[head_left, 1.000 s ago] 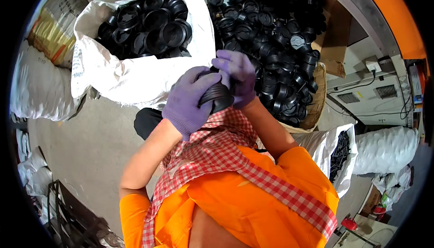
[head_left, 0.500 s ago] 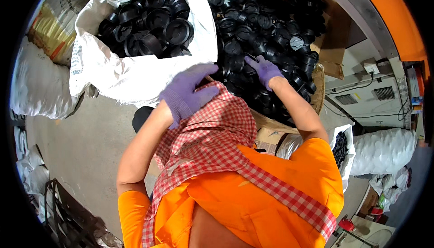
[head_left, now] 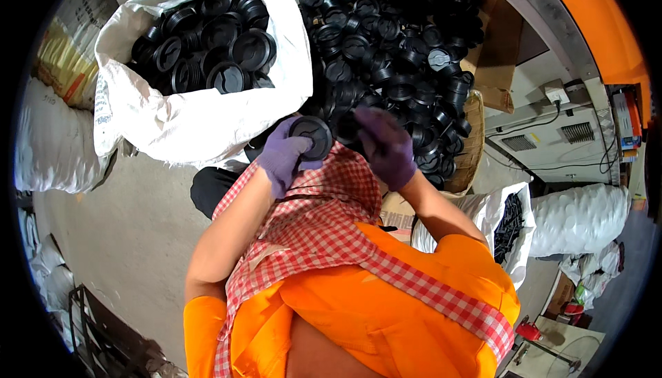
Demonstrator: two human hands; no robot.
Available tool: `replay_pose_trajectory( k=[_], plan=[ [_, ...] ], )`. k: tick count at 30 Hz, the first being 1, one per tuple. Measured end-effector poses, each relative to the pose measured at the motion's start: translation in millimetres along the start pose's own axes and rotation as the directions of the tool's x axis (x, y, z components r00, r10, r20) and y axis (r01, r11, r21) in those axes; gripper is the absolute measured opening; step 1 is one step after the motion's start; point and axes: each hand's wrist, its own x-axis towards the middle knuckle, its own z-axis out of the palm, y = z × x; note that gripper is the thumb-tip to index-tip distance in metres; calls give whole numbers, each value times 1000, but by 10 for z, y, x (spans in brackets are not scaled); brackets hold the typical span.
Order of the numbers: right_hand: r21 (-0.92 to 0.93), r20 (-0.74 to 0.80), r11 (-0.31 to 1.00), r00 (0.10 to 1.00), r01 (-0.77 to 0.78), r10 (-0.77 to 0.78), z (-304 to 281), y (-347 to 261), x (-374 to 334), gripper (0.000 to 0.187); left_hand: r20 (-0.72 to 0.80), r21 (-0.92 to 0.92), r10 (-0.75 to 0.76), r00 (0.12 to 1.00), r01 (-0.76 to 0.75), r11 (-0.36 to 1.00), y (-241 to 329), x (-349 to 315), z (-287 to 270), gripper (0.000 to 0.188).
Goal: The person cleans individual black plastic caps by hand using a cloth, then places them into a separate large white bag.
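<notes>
Gloved in purple, my left hand (head_left: pixel 281 156) grips a round black plastic cap (head_left: pixel 312 137) by its edge, above my red checked apron (head_left: pixel 314 199). My right hand (head_left: pixel 387 145), also in a purple glove, is just right of the cap, beside the near edge of a heap of black round caps (head_left: pixel 400 88) in a cardboard box. Motion smears its fingers, and whether it holds anything is hard to see. A white woven sack (head_left: pixel 200 126) at the upper left holds more black caps (head_left: pixel 221 33).
Behind the box's right wall (head_left: pixel 470 150) stands a pale machine cabinet (head_left: pixel 572 133) with cables. A small white sack of thin black parts (head_left: pixel 510 223) is at my right. Full white sacks (head_left: pixel 58 137) stand at far left; a dark metal frame (head_left: pixel 86 323) is lower left.
My left hand has closed on a black cap; before, it was empty over the apron. My right hand has drawn back from the heap toward me. The view has shifted slightly.
</notes>
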Motion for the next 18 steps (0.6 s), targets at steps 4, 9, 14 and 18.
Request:
replay_pose_trajectory(
  k=[4,9,14,18],
  plan=[
    [575,281,706,910,-413,304,188,-67,-82,59,156,33,51,986,-57,998,-75,-117,-72,45],
    [254,607,814,741,-523,287,72,-114,132,53,-88,243,136,987,-112,964,129,-359,10,42],
    [-34,583,963,778,-267,236,312,-84,71,48,248,885,542,803,-415,210,217,-536,105,49],
    [185,956,600,284,-778,72,73,-276,279,16,710,684,320,627,-722,-104,472,-558,-127,50]
  ],
)
